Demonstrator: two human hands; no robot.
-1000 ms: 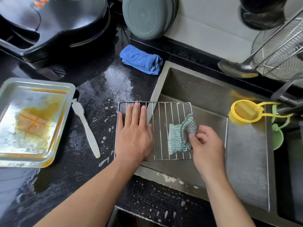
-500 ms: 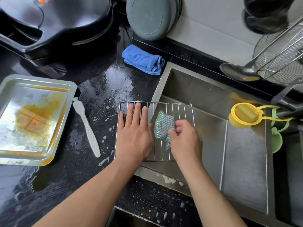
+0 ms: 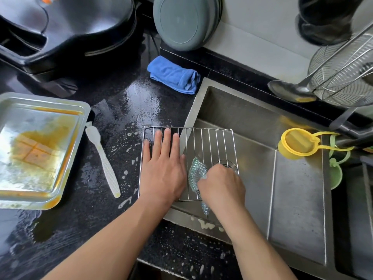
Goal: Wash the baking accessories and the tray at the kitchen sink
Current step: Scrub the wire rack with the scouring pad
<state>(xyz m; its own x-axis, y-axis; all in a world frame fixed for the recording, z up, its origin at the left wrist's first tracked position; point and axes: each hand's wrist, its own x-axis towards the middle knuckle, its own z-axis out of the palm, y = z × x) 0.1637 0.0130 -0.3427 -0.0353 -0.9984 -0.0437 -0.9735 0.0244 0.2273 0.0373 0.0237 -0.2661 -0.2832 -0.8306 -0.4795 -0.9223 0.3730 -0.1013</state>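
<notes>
Rack (image 3: 210, 142) straddles the sink (image 3: 298, 199) edge. Left hand (image 3: 163, 170) lies flat on its desk (image 3: 113, 110) half; right hand (image 3: 221, 186) grips a scourer (image 3: 196, 172) at the rack's near edge.

shiny metal wire rack (image 3: 210, 142), glossy wet black counter (image 3: 125, 110), matt steel sink (image 3: 292, 190), soft blue cloth (image 3: 173, 75)

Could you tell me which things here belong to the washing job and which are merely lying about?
Job: wire rack, scrubbing cloth, left hand, right hand, greasy tray, white brush, sink.
Lying about: blue towel, yellow strainer, black appliance.
</notes>
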